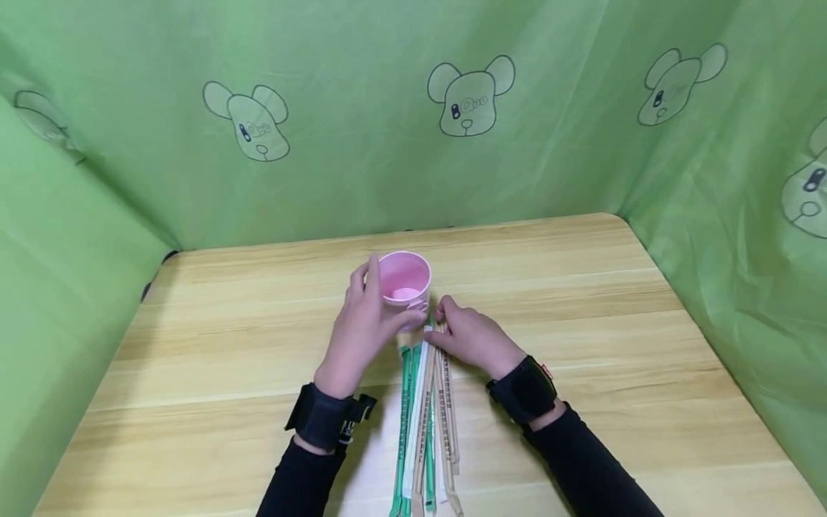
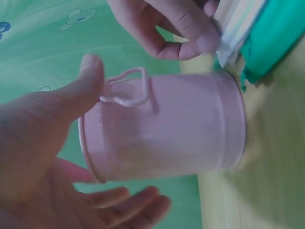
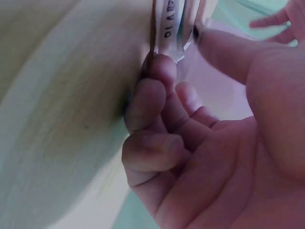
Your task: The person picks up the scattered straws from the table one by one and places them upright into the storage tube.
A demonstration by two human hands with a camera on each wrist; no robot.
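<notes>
A small pink bucket with a loop handle stands upright on the table, its mouth facing up. My left hand holds it near the rim, thumb by the handle and fingers on the far side. In the left wrist view the bucket shows side-on. Several wrapped straws, in green, white and brown wrappers, lie in a bundle just in front of it. At their far ends my right hand pinches some of them between thumb and curled fingers. The right wrist view shows printed brown wrappers there.
The wooden table has a green fabric screen with bear-head drawings along its back and sides. The straws' near ends reach toward the table's front, between my forearms.
</notes>
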